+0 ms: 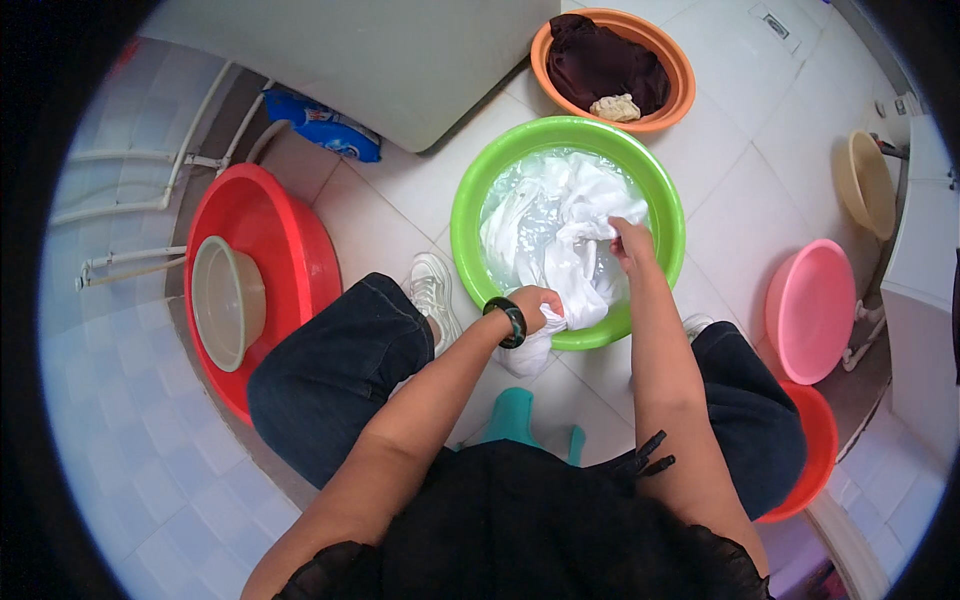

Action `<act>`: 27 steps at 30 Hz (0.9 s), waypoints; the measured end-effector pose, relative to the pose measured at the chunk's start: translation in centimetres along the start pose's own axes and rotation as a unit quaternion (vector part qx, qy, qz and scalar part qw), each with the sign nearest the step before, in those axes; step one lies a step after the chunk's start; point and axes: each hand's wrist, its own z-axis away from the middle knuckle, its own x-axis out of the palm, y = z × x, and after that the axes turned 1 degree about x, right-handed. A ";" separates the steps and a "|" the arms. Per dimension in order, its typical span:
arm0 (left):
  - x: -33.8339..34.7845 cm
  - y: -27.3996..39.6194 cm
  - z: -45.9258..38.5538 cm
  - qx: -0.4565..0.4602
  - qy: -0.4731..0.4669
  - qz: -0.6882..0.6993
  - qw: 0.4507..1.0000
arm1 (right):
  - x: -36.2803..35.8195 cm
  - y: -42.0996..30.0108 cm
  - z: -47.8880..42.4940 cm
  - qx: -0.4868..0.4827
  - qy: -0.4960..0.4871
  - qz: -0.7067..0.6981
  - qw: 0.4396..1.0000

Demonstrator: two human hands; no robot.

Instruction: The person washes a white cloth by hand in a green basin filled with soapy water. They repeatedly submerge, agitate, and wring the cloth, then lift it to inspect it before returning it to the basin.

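A green plastic basin (466,225) on the tiled floor holds water and a wet white cloth (574,259). Above the basin's near rim, my left hand (538,307), with a dark bangle at the wrist, is closed on a bunched part of the cloth. Some of the cloth hangs outside the rim below that hand. At the basin's right side, my right hand (632,243) pinches another part of the cloth between thumb and fingers. Folds of the cloth lie in the water between and beyond the hands.
Beyond is an orange basin (679,75) with dark fabric and a small beige cloth. A red basin (300,247) with a smaller pale basin (217,304) leans at left, near a blue packet (322,124). A pink basin (814,311) stands right. A teal stool (511,415) is below me.
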 end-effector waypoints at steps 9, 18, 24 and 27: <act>0.2 1.8 0.4 0.014 0.036 -0.066 0.997 | -0.2 -10.0 8.0 -0.340 0.129 0.349 0.864; -0.1 0.5 1.1 0.008 0.057 -0.049 0.997 | -1.2 -16.8 16.4 -0.461 0.008 0.108 0.881; -0.2 -0.6 1.7 0.013 0.079 -0.049 0.996 | -2.8 -20.7 21.2 -0.507 -0.028 0.004 0.862; -0.4 -1.0 1.9 -0.054 0.133 0.046 0.989 | -3.3 -21.6 23.0 -0.542 -0.059 0.022 0.838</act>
